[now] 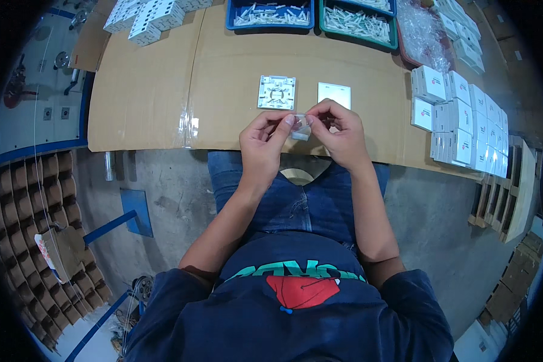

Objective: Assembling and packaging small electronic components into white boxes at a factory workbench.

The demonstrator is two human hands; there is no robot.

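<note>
Between my two hands, near the table's front edge, is a small clear plastic bag (301, 125) with something whitish in its lower end. My left hand (264, 137) pinches its upper left corner between thumb and fingers. On the other side my right hand (342, 134) grips the upper right corner the same way. Just beyond my left hand lies a square white plastic frame (277, 92) with its inner structure facing up. A flat white square plate (335, 93) lies beyond my right hand, which partly covers its lower edge.
Cardboard (145, 90) covers the table. Along the far side stand a blue bin (270, 29) and a green bin (359, 42) of small white parts, and a red tray (410, 59) of clear bags. White boxes (461, 123) are stacked at right; white blocks (154, 21) sit far left.
</note>
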